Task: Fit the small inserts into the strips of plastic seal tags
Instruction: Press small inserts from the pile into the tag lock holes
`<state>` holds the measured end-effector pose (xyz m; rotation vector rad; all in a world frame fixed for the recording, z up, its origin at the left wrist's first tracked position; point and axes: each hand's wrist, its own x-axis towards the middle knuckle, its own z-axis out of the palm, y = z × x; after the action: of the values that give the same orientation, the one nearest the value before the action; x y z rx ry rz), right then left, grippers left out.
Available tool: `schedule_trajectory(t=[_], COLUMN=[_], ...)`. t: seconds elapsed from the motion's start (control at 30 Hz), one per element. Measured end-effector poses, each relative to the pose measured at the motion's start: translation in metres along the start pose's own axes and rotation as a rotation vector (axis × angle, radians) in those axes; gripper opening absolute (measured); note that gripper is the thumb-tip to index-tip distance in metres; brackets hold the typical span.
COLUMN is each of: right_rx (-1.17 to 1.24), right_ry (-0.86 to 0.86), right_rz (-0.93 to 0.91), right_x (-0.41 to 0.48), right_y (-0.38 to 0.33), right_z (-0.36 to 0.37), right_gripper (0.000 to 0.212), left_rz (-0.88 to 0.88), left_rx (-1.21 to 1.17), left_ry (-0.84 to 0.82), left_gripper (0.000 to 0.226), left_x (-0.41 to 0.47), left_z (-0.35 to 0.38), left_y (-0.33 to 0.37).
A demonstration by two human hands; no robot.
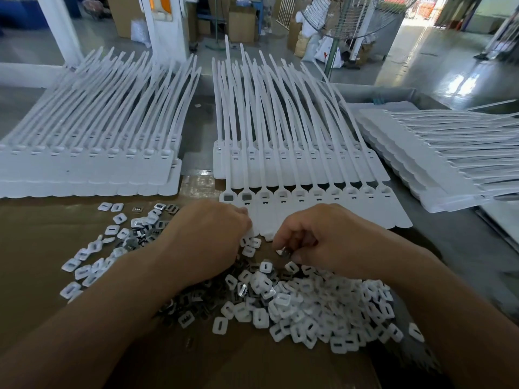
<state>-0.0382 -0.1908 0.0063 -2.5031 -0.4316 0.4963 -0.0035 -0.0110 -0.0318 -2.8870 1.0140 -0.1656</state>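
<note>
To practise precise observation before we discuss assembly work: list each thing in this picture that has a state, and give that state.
Front strip: two leftmost sockets filled, the others look empty.
Right hand: pinches a small metal insert.
Left hand: fingers curled at the strip's near edge; grip hidden.
Loose inserts: heaped on the cardboard, unfitted.
Stacked strips: piled flat, untouched.

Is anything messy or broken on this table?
Nothing looks broken. The inserts lie in a loose heap on the cardboard, some scattered leftward, and one strap in the middle stack pokes out past the others.
</note>
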Motion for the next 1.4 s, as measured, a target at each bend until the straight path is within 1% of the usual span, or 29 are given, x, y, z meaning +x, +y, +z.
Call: schedule_trajectory(t=[0.1, 0.27, 0.5, 0.63, 0.73, 0.83, 0.93, 1.0, 1.1, 1.2, 1.3, 1.4], right_rx=[-0.001, 0.04, 0.084, 0.063, 0.068, 0.087, 0.098, 0.12, 0.138, 0.157, 0.204, 0.242], right_ry=[0.017, 0.043, 0.055, 0.092, 0.157, 0.279, 0.393, 0.435, 0.429, 0.419, 0.409, 0.411], right_rz=[0.003, -0.001, 0.031, 0.008, -0.015, 0.0, 0.031, 0.034, 0.051, 0.084, 0.124, 0.137], right_x=[0.002, 0.001, 0.001, 0.001, 0.005, 0.02, 0.04, 0.053, 0.066, 0.073, 0.075, 0.074], right_y=[-0.001, 0.001, 0.002, 0.004, 0.004, 0.007, 0.012, 0.013, 0.012, 0.011, 0.01, 0.009], right_z=[-0.001, 0.001, 0.002, -0.002, -0.007, -0.012, -0.014, -0.013, -0.009, -0.008, -0.011, -0.012], right_gripper=[0.028, 0.016, 0.014, 0.016, 0.02, 0.02, 0.015, 0.012, 0.011, 0.02, 0.017, 0.019], left_rz=[0.005, 0.002, 0.007, 0.012, 0.014, 0.026, 0.02, 0.021, 0.022, 0.02, 0.026, 0.026], left_rx=[0.007, 0.004, -0.001, 0.008, 0.011, 0.009, 0.007, 0.009, 0.001, 0.006, 0.006, 0.002], left_ry=[0.0, 0.002, 0.009, 0.021, 0.024, 0.029, 0.02, 0.015, 0.015, 0.023, 0.024, 0.024], left_gripper=[0.038, 0.039, 0.039, 0.038, 0.037, 0.038, 0.039, 0.037, 0.037, 0.037, 0.037, 0.037], left_x=[0.001, 0.002, -0.001, 0.001, 0.0, -0.002, -0.003, -0.004, -0.005, -0.004, -0.004, -0.004], left_z=[0.0, 0.001, 0.003, 0.002, 0.003, 0.003, 0.001, 0.0, -0.001, -0.003, -0.003, -0.002], left_y=[-0.001, -0.001, 0.0, 0.0, 0.0, 0.0, 0.0, 0.001, 0.0, 0.001, 0.0, 0.0])
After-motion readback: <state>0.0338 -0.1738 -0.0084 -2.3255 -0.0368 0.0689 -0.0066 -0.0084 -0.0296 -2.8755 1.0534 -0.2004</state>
